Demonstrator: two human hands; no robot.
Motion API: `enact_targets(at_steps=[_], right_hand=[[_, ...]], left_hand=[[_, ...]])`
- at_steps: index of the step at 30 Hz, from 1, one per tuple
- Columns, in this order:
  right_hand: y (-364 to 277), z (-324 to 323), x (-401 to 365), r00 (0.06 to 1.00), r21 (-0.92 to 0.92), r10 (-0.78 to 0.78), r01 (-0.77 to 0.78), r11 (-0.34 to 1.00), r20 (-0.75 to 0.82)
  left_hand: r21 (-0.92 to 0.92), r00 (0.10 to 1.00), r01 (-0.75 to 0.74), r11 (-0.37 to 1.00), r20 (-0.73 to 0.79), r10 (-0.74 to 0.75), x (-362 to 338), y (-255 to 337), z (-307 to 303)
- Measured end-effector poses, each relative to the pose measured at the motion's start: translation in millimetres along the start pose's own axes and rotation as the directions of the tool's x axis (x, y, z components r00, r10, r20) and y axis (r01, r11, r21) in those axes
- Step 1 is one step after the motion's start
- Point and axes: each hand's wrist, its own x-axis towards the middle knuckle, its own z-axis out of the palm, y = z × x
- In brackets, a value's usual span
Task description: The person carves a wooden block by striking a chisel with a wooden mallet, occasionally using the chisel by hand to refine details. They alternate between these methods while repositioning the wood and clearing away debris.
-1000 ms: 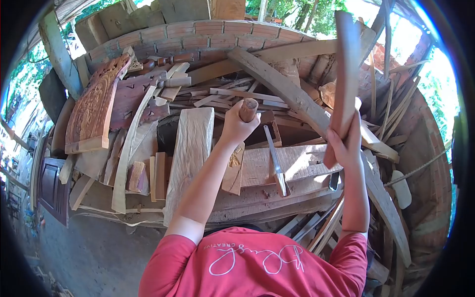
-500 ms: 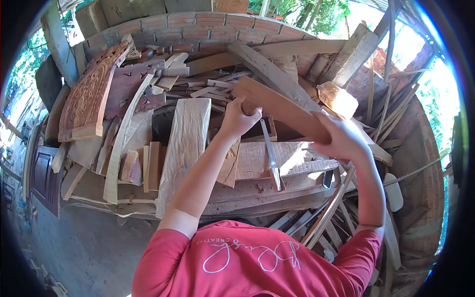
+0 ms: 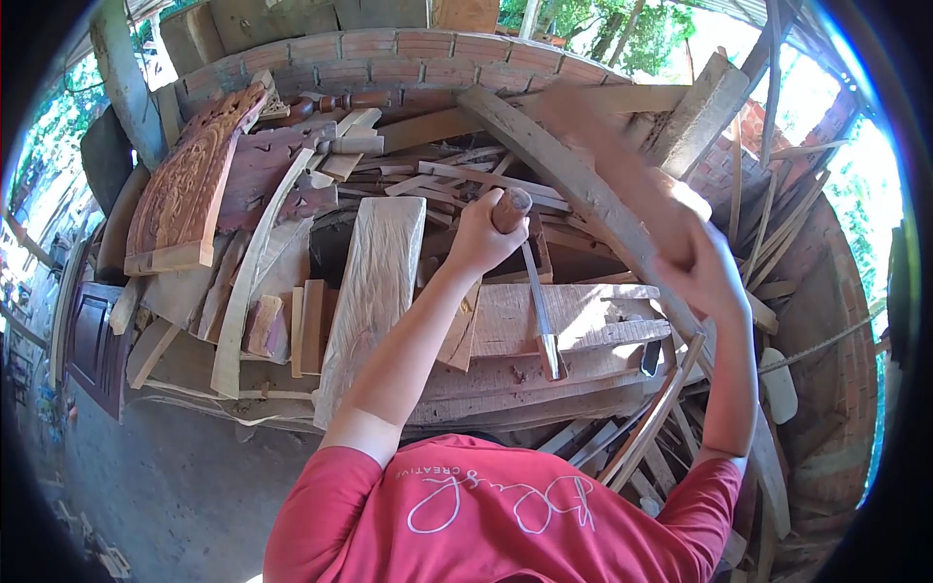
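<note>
My left hand [image 3: 481, 236] is wrapped round the wooden handle of a chisel-like tool [image 3: 538, 311]; the round handle end pokes out above my fist and the long metal blade points down over a light wood block [image 3: 583, 316]. My right hand [image 3: 708, 267] grips the lower end of a flat brown board [image 3: 622, 165], which is raised and tilted up to the left, blurred by motion. Under and behind the board lies a long grey beam [image 3: 554, 160].
Carved reddish panels [image 3: 190, 185] lie at the left beside a curved strip [image 3: 255, 262]. A pale thick plank [image 3: 374, 282] slants left of centre. Scrap sticks [image 3: 447, 180] are piled behind, before a brick wall [image 3: 418, 60]. More offcuts lie low at the right.
My right hand has swung the board up and away from the tool, so the handle end now shows in my left fist. The whole view has shifted slightly.
</note>
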Motion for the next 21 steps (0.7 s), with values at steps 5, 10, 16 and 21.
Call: enact_targets(at_steps=[5,10,16,21], right_hand=[[9.7,25.4,-6.0,0.977,0.165,0.080,-0.047,0.985,-0.198],[-17.2,13.0,-6.1,0.979,-0.228,0.016,0.031,0.973,0.203],[-3.0,22.1,-11.7,0.944,0.324,0.330,-0.312,0.893,0.000],[-8.8,1.6,0.9,0.983,-0.032,-0.068,0.074,0.997,0.169]], left_hand=[[-0.051,0.998,0.054,0.997,-0.014,-0.055,0.8,1.6,-3.5],[-0.062,0.998,0.042,0.997,-0.042,-0.045,0.0,-0.8,-1.6],[-0.130,0.997,0.037,0.991,-0.056,-0.044,1.2,-10.1,3.9],[-0.024,0.994,-0.051,0.998,-0.094,0.049,-0.6,-4.4,3.1]])
